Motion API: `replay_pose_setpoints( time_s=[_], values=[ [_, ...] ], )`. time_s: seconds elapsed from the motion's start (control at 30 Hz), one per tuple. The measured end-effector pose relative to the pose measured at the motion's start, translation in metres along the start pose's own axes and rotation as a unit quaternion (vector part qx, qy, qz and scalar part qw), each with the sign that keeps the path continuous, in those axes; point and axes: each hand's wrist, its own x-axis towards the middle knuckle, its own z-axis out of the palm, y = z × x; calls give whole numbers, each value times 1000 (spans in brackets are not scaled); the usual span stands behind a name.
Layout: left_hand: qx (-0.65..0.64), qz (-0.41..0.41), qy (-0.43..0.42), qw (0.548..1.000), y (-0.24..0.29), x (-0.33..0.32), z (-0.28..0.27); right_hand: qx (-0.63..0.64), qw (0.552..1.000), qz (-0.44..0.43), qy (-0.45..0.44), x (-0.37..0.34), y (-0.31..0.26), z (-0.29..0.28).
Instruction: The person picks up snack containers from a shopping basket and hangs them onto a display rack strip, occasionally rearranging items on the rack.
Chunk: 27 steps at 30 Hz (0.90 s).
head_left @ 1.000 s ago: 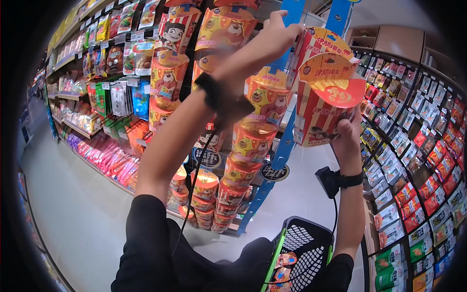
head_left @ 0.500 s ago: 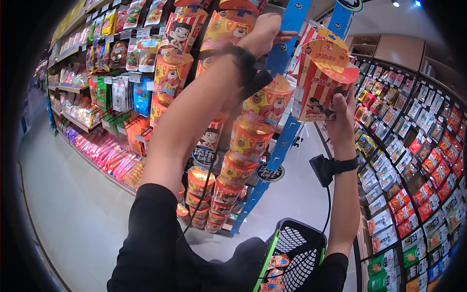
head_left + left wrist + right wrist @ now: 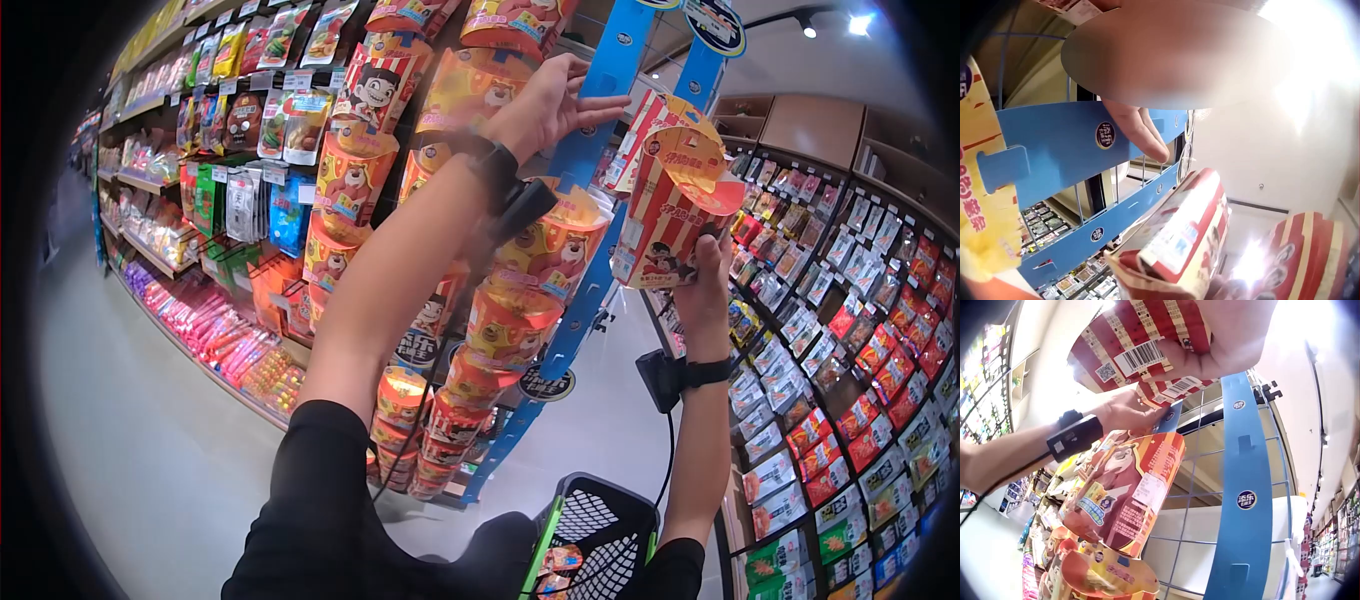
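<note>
My right hand [image 3: 703, 290] holds a red-and-cream striped snack box [image 3: 655, 235] upright from below, its scooped top facing me. Just behind it is a second striped box [image 3: 628, 150]. In the right wrist view, barcodes show on the striped box [image 3: 1141, 356] beside the fingers of the right hand [image 3: 1235, 337]. My left hand [image 3: 545, 108] is raised left of the boxes, fingers stretched toward a blue hanging strip [image 3: 600, 110] and holding nothing. In the left wrist view, a finger [image 3: 1144, 134] lies across the blue strip [image 3: 1054, 150], above the striped box [image 3: 1179, 231].
Columns of orange bear-print snack boxes [image 3: 510, 310] hang beside the strip. A black basket [image 3: 590, 510] with green edges is below, with a few packets inside. Shelves of bagged snacks [image 3: 270, 130] stand left; a wall of packets [image 3: 850, 400] stands right.
My left hand has moved left from the top of the striped boxes to beside the blue strip, its fingers now spread. The right hand still holds the box, slightly lower than half a second ago.
</note>
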Motion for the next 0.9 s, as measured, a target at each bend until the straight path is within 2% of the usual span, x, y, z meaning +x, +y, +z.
replay_pose_setpoints(
  time_s=[0.13,0.23,0.27,0.43,0.5,0.6,0.73,0.83,0.87,0.9],
  values=[
    [-79,0,41,996,-1,-14,5,35,997,32,-59,12,-3,10],
    [-117,2,-4,993,-6,-5,-5,15,996,26,-80,20,-5,27],
    [-114,10,13,993,-7,-1,-7,9,996,19,-86,25,-3,31],
    [-153,-55,-75,984,3,-7,-22,14,993,32,-109,35,-1,45],
    [-110,-86,-102,985,8,-7,-29,10,992,41,-121,41,3,48],
    [-34,-70,-67,995,4,-5,-31,18,990,39,-134,47,4,49],
    [-83,-67,-96,990,0,-5,-31,-11,993,51,-108,50,1,55],
    [-70,-40,-98,992,7,-23,-19,-56,991,60,-102,55,-5,54],
    [-45,-59,-79,994,4,-16,-29,-47,994,52,-88,53,-8,65],
    [-13,-40,-65,997,11,-24,-23,-52,993,48,-93,54,-7,70]
  ],
)
